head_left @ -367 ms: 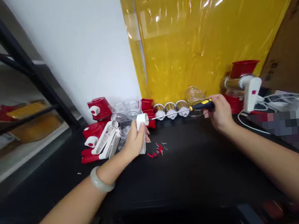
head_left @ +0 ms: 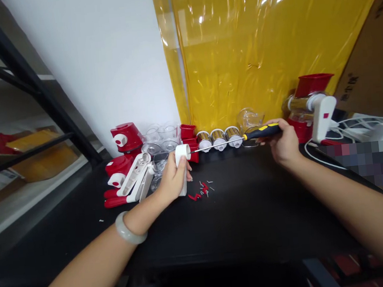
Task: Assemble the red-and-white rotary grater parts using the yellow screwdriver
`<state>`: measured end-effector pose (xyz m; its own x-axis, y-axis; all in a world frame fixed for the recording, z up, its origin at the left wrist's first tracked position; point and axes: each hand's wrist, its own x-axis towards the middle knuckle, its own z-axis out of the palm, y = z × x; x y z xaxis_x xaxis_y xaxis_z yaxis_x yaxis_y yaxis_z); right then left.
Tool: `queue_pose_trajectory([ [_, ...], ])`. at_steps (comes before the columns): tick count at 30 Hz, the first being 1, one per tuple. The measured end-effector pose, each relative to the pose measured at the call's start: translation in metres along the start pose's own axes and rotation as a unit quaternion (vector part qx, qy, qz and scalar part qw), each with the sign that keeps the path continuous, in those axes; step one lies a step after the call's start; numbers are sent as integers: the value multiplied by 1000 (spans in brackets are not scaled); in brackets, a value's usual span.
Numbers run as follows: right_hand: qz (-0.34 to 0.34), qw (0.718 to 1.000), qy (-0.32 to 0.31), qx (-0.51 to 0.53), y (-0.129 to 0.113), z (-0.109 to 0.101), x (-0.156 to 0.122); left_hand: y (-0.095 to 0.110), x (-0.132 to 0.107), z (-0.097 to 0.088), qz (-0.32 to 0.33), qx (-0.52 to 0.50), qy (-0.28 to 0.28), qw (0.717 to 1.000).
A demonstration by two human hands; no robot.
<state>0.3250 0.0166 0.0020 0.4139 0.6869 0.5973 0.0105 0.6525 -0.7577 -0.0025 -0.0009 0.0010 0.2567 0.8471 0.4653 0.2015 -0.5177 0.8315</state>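
Note:
My left hand [head_left: 172,178] is wrapped round a white plastic handle part [head_left: 182,155] that stands on end on the black table [head_left: 246,215]. My right hand [head_left: 283,143] grips the black and yellow handle of a screwdriver [head_left: 261,132]. Its thin metal shaft runs left, and the tip meets the round top of the white part. A few small red pieces and screws [head_left: 201,191] lie on the table just right of my left hand.
Red and white grater parts [head_left: 128,167] and clear cups [head_left: 162,139] lie at the back left. Three metal drum blades [head_left: 218,139] line the yellow sheet [head_left: 252,43]. An assembled red and white grater [head_left: 311,105] and white cables [head_left: 346,131] stand at the right. A dark shelf frame [head_left: 30,87] rises left.
My right hand has shifted a little to the right and up along the screwdriver handle. The left hand and the white part stay where they were.

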Motion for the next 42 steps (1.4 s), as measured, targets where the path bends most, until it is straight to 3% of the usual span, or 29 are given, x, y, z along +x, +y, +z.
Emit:
queue_pose_trajectory([
  [4, 23, 999, 23, 27, -5, 4, -1, 1, 0, -1, -1, 6, -3, 1000],
  [12, 31, 998, 29, -49, -8, 2, -3, 0, 0, -1, -5, 13, -3, 1000],
  [18, 33, 999, -2, 10, -7, 2, -1, 1, 1, -2, -10, 15, 8, 1000],
  [22, 18, 1000, 11, 11, -5, 4, 0, 2, -1, -1, -9, 10, -2, 1000],
  [30, 27, 998, 30, -46, -7, 1, -2, 4, -3, -2, 6, 23, -12, 1000],
  [36, 27, 1000, 10, 9, -9, 3, -2, 3, -3, -3, 7, 26, -16, 1000],
  [42, 17, 999, 29, 10, -8, 3, 1, 5, -5, -3, 5, 46, -24, 999],
])
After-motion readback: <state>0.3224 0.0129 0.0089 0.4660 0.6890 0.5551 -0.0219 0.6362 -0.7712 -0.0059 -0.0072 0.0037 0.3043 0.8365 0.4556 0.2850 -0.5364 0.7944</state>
